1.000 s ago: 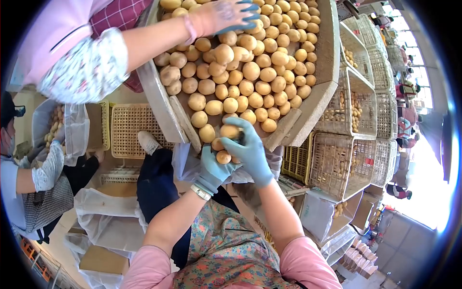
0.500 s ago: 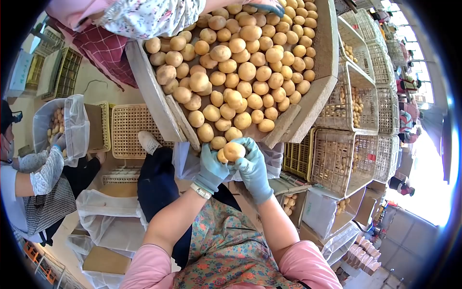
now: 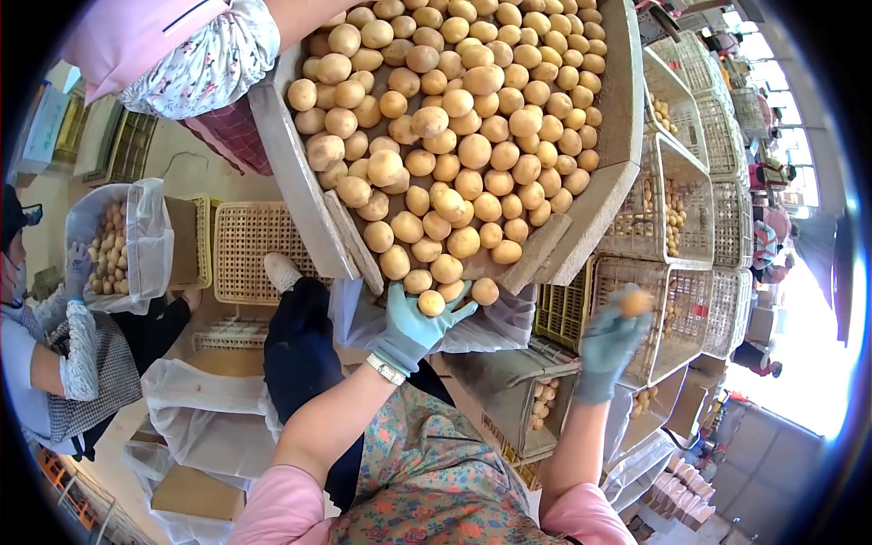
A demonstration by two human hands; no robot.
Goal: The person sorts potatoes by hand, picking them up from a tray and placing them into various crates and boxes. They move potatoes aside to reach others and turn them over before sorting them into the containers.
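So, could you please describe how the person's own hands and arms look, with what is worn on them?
The left hand and right hand wear blue-grey gloves; the right one is blurred. A pale band, perhaps a watch or bracelet, circles the left wrist. Pink sleeves leave the forearms uncovered.

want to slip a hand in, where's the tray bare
A small near-end patch of tray, between produce and right slat, just beyond the left hand, is bare but tight. The middle is crowded with produce.

A person in a checked apron is left — cardboard nearby; pale cartons lie lower right.
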